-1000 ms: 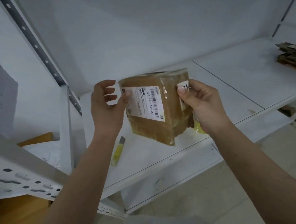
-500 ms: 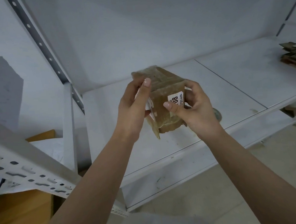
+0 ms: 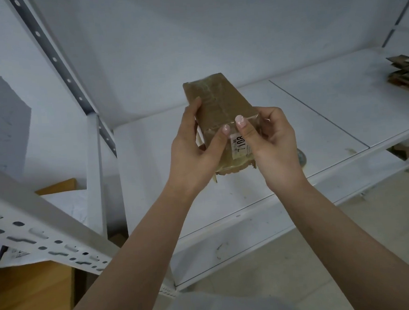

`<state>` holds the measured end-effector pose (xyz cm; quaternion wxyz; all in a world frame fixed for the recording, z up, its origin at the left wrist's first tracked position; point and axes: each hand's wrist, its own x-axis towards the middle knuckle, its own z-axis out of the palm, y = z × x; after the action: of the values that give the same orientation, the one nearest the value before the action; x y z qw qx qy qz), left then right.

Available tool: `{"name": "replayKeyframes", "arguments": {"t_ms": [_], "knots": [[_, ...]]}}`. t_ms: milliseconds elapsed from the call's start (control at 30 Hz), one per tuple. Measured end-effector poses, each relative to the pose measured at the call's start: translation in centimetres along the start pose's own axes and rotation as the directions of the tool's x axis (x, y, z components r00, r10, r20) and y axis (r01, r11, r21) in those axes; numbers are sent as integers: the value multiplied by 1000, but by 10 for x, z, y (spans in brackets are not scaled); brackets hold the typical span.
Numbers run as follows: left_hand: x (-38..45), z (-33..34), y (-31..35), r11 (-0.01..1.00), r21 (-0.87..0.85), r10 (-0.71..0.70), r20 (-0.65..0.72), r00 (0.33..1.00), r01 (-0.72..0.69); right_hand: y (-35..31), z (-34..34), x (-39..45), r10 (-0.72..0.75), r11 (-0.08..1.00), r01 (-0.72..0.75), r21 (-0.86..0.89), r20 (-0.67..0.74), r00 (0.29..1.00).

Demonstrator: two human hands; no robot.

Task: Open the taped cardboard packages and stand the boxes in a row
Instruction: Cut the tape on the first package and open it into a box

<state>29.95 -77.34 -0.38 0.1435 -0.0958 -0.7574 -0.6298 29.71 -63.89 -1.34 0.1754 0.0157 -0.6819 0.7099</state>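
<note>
Left hand (image 3: 193,153) and right hand (image 3: 270,145) both grip one taped cardboard package (image 3: 216,108), held in the air above the front edge of the white shelf (image 3: 317,127). Both thumbs press its near taped face beside a small white label (image 3: 239,145); fingers curl round its sides. Flattened cardboard pieces (image 3: 406,73) lie at the shelf's far right edge.

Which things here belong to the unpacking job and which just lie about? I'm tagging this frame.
Job: taped cardboard package, gripped by left hand and right hand; white shelf.

Lying about: cardboard scraps far right; orange-brown board behind the upright.
</note>
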Motion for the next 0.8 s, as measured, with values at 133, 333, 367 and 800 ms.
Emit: {"name": "replayKeyframes", "arguments": {"t_ms": [133,333,367,800], "knots": [[1,2,0,992,100,81,-71,994,-74,-2,4,-1,-19,1000,17,-25,-58,998],[1,10,1,982,178,102,-178,979,-70,-1,9,1,-53,994,39,-100,-150,987],[2,10,1,980,188,102,-182,978,-67,-1,9,1,-61,992,41,-122,-158,986],[4,5,4,998,49,38,-43,998,-35,-4,1,9,-89,952,24,-305,-199,976]]}}
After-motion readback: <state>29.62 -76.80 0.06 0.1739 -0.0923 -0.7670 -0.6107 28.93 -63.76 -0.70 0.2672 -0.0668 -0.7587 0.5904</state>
